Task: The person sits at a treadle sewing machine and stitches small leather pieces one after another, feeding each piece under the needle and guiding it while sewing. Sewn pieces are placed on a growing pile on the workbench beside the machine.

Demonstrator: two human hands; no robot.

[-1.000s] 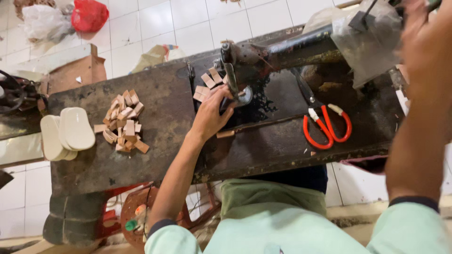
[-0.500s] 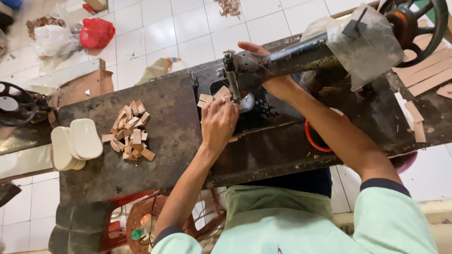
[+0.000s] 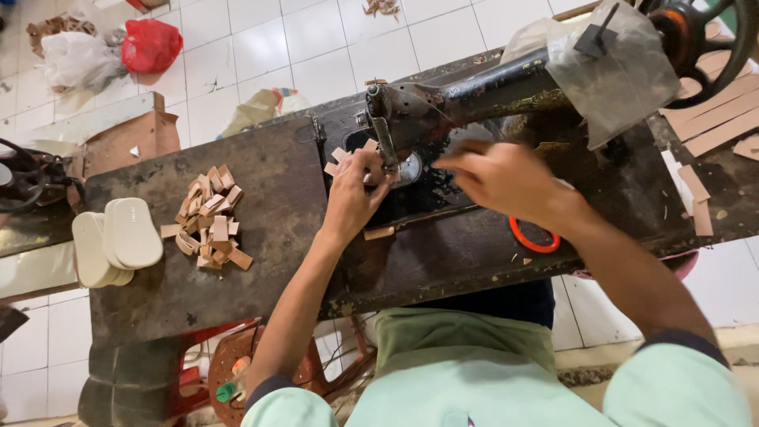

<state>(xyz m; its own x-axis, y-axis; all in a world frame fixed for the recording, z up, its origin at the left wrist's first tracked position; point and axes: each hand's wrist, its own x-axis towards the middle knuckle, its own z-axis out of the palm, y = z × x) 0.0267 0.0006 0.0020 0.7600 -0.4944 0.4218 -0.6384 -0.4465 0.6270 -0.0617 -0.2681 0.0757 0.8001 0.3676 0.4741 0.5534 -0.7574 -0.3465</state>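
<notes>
My left hand [image 3: 356, 188] presses small tan leather pieces [image 3: 340, 158] flat on the bed of an old black sewing machine [image 3: 474, 95], right beside its needle foot [image 3: 387, 154]. My right hand [image 3: 506, 180] hovers just to the right of the needle, fingers bent and blurred; I cannot see anything in it. It covers most of the red-handled scissors [image 3: 534, 237] lying on the table. One loose tan strip [image 3: 379, 233] lies near my left wrist.
A pile of several tan leather pieces [image 3: 209, 225] sits on the dark worn table [image 3: 261, 285]. Cream shoe soles [image 3: 118, 237] are stacked at the left edge. The handwheel [image 3: 704, 39], a plastic cover [image 3: 617, 71] and tan strips [image 3: 715, 111] are at right. Bags [image 3: 150, 43] lie on the tiled floor.
My right hand came down from the machine's upper right to the bed beside the needle, covering the scissors. My left hand stayed on the leather pieces at the needle.
</notes>
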